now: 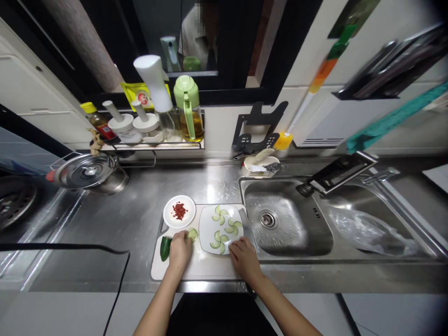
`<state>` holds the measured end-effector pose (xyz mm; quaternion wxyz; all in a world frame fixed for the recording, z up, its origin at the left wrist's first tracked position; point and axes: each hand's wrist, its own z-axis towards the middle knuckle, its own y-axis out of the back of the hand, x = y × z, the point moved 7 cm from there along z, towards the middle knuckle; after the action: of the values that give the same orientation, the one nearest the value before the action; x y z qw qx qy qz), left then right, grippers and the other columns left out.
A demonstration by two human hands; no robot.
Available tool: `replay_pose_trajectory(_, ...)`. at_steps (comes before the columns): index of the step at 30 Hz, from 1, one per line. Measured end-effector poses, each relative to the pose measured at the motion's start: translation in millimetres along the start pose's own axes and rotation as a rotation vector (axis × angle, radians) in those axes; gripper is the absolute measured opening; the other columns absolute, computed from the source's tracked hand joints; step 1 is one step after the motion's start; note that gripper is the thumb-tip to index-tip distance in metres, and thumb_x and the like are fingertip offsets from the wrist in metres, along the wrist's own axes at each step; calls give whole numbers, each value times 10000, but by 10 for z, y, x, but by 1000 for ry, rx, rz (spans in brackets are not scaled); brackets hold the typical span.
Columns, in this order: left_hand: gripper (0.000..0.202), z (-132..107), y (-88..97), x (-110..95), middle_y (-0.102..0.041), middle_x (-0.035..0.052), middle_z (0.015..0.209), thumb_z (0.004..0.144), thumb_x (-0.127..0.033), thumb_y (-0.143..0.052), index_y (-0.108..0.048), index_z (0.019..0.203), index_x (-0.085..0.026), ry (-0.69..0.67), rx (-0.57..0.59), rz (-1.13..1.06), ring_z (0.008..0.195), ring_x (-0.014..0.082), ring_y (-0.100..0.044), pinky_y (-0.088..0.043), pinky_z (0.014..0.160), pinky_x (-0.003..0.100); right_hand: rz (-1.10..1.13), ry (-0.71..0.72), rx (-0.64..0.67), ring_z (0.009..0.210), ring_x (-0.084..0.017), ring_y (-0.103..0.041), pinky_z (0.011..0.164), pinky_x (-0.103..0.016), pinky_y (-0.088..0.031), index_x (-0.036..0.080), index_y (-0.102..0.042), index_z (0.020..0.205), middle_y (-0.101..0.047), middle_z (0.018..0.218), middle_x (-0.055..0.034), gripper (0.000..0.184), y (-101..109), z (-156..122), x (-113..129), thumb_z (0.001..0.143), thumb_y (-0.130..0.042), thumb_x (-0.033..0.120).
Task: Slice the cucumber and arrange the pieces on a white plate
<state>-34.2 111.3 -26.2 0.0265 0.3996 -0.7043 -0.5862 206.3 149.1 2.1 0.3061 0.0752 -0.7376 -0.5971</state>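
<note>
A square white plate (206, 233) rests on the cutting board (210, 273), with thin cucumber slices (234, 227) laid on it in three pinwheel shapes. My right hand (245, 259) is closed at the plate's lower right corner, fingers together over the rim. On the board to the left, my left hand (180, 252) has its fingers closed at a small pile of cucumber slices (192, 234), partly hiding it. Just left of that hand lies a cut piece of green cucumber (165, 248). Behind it, a round white dish (191, 210) holds chopped red bits (179, 210).
A steel sink (290, 233) adjoins the board on the right, with a plastic bag (367, 231) in its second basin. A lidded pot (112, 182) stands at the back left. Bottles and jars, including a green-topped oil jug (189, 109), line a rack by the window.
</note>
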Motion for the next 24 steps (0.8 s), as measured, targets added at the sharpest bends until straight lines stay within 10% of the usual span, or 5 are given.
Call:
replay_pose_trajectory(14, 82, 91, -15, -7, -638, 44, 765, 750, -142, -492, -563, 751, -183, 32, 19, -35, 724, 168, -587, -394, 694, 248, 62, -17, -18, 1056, -230, -440, 786, -320, -341, 221, -639, 872, -637, 958, -48, 192, 22, -15, 27, 892, -450, 190)
replay_pose_trajectory(24, 228, -11, 99, 22, -684, 22, 745, 783, -289, -514, -672, 919, -199, 4, 49, -245, 670, 143, -601, -405, 665, 229, 262, 104, -56, 955, -209, -470, 843, -336, -348, 193, -656, 869, -636, 890, -46, 208, 43, 331, 389, 858, -453, 146)
